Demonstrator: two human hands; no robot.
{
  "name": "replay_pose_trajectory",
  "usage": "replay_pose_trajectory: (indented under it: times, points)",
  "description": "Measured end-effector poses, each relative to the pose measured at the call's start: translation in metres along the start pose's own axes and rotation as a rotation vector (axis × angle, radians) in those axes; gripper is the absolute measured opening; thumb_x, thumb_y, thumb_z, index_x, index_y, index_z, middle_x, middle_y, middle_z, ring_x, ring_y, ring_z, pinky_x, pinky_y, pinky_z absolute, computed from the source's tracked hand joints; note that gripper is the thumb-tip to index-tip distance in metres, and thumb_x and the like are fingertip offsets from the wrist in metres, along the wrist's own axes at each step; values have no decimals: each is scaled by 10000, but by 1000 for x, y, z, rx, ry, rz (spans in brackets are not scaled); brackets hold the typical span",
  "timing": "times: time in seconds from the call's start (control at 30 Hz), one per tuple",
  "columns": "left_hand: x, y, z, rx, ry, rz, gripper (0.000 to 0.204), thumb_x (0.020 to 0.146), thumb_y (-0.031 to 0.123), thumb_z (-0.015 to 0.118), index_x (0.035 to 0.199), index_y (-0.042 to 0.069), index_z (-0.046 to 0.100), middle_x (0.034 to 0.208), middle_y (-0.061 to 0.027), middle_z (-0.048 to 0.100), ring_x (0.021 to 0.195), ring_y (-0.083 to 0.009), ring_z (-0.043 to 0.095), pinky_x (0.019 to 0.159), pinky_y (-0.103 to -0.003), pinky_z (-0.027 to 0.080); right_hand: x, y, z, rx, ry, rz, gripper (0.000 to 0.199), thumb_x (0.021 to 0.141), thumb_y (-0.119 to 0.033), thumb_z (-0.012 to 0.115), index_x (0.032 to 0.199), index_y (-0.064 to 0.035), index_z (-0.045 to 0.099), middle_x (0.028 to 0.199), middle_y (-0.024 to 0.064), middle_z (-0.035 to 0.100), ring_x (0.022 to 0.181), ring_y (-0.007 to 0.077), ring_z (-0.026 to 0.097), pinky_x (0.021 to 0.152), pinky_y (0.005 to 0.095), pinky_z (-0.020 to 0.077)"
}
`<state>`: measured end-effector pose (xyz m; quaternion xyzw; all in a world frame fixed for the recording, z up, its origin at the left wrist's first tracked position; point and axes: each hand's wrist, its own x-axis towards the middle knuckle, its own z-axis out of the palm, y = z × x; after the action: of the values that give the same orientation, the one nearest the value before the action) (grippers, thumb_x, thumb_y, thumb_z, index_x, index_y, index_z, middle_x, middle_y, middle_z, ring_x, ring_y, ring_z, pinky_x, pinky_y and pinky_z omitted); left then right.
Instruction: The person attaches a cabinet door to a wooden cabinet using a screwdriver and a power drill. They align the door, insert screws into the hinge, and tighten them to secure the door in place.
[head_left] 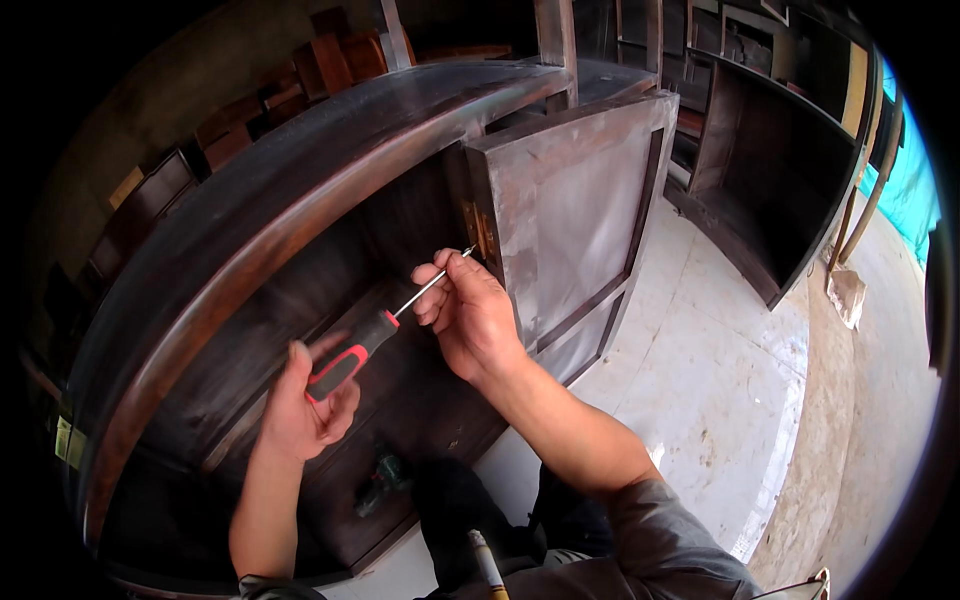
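Screwdriver (352,356) tip at hinge (487,232); screw prob. hidden by right hand (470,315).

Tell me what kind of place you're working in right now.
Probably a furniture workshop. A dark unfinished wooden cabinet with its door open fills the view, another bare cabinet carcass stands behind on the dusty floor, and the left hand holds a screwdriver aimed at the hinge.
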<state>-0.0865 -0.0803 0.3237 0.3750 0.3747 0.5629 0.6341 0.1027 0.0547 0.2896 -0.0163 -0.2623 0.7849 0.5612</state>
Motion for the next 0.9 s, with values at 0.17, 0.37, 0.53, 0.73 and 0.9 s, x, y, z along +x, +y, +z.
replay_pose_trajectory:
  times: [0.17, 0.37, 0.53, 0.73, 0.9]
  points:
    - [4, -6, 9, 1295, 287, 610, 391, 883, 136, 600, 1254, 21, 558, 719, -57, 560, 578, -133, 536, 551, -221, 432, -3, -1, 9, -19, 30, 32, 205, 1031, -231, 444, 1022, -57, 552, 887, 96, 686, 640, 144, 638, 555, 260, 518]
    - [-1, 9, 17, -13, 137, -78, 369, 970, 335, 545, 1173, 31, 590, 657, -92, 553, 395, -148, 447, 367, -233, 346, -2, -3, 4, 17, 0, 21, 212, 1031, -235, 443, 1006, -62, 562, 871, 87, 688, 618, 127, 627, 533, 253, 508]
    - [-9, -9, 19, 1391, 317, 578, 328, 848, 170, 702, 1130, 22, 625, 721, -61, 557, 535, -163, 536, 487, -280, 446, -4, -1, 7, -41, 11, 18, 207, 1028, -231, 449, 1000, -62, 565, 864, 83, 688, 608, 123, 621, 529, 252, 510]
    - [-1, -15, 26, 1291, 442, 749, 337, 768, 23, 724, 1096, -4, 653, 894, -35, 584, 753, -110, 557, 673, -268, 465, -3, -2, 3, -48, 20, 29, 200, 1025, -229, 458, 1006, -60, 563, 865, 82, 685, 614, 125, 620, 528, 247, 509]
    - [-10, -12, 25, 1074, 375, 491, 288, 822, 51, 697, 1090, -34, 639, 895, -47, 585, 810, -105, 564, 731, -246, 455, -10, -8, 14, -175, 7, 68, 192, 1023, -220, 466, 1035, -53, 559, 882, 83, 685, 633, 127, 631, 532, 240, 516]
